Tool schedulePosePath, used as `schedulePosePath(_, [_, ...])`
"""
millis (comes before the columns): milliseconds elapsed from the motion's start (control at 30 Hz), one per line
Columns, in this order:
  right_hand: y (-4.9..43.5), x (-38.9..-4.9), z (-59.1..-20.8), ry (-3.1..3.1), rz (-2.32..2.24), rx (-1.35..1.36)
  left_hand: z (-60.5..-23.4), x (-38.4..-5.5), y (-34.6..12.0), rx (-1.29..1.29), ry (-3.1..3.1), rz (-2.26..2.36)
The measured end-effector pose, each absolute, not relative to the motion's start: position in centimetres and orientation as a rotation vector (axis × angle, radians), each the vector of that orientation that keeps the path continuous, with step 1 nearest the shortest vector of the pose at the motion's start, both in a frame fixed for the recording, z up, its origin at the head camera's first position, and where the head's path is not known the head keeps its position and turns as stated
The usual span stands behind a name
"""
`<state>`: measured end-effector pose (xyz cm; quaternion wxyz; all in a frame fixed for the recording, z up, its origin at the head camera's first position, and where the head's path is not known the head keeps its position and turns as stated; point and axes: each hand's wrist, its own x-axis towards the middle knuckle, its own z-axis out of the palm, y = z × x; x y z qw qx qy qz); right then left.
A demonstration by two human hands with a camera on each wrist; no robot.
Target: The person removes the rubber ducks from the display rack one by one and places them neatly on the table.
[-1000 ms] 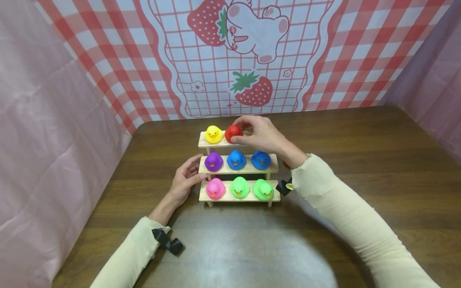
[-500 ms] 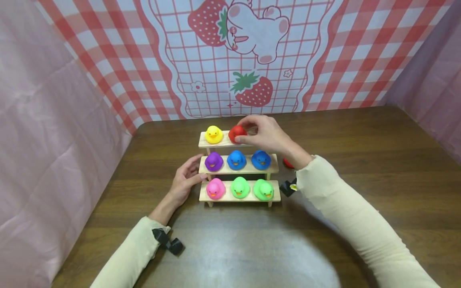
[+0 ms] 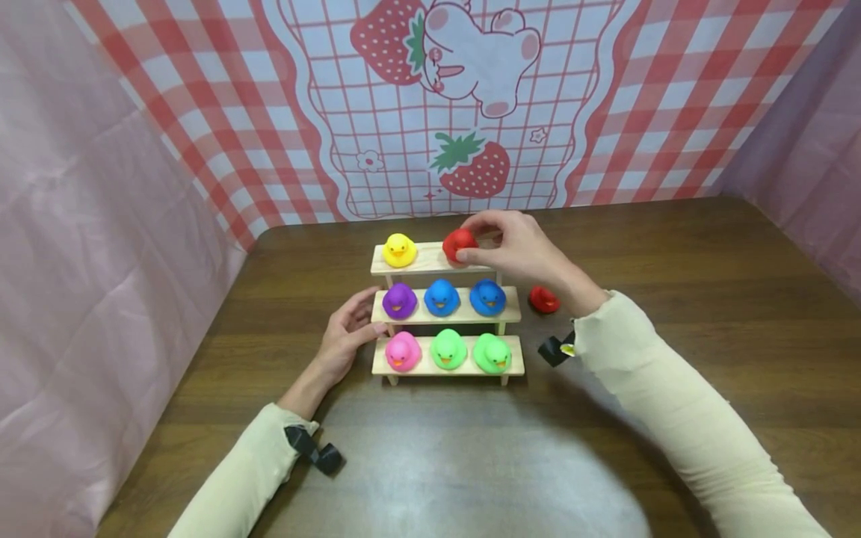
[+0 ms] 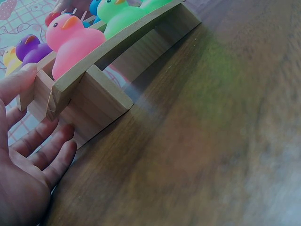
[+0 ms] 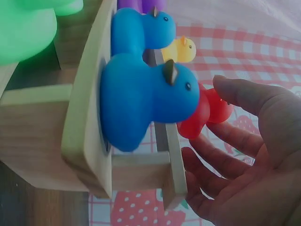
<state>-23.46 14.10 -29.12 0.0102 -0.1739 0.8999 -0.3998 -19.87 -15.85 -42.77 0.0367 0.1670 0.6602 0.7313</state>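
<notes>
Brown worktop (image 3: 673, 261) below! Right hand (image 3: 528, 243) arches over the top tier (image 3: 427, 260), red duck (image 3: 457, 243) pinched between thumb (image 3: 479, 257) and fingers (image 3: 487, 217). Left hand (image 3: 344, 340) grips the stand (image 3: 464, 318).

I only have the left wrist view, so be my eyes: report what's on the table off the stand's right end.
Observer: A loose red duck is on the table, to the right of the stand and apart from it.
Operator: Now tell me what the right hand is doing.
Observer: It holds a second red duck at the top shelf; I can't tell whether the duck touches the wood.
Operator: Describe the space between that one and the yellow duck.
Observer: Bare wood, with no duck in the gap.
</notes>
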Motion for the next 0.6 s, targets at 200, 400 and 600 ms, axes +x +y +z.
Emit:
schedulePosePath(200, [15.1,-23.4,-29.1,2.835,-1.252,-0.548,-42.8,-19.8,-15.9,0.505,2.037,2.239])
schedulePosePath(400, [16.4,-22.9,-29.1,2.831,-1.275,-0.528,-42.6,-19.7,-15.8,0.495,2.041,2.235])
schedulePosePath(600, [17.5,-22.6,-29.2,2.85,-1.288,-0.521,-42.6,-19.8,-15.9,0.492,2.047,2.233])
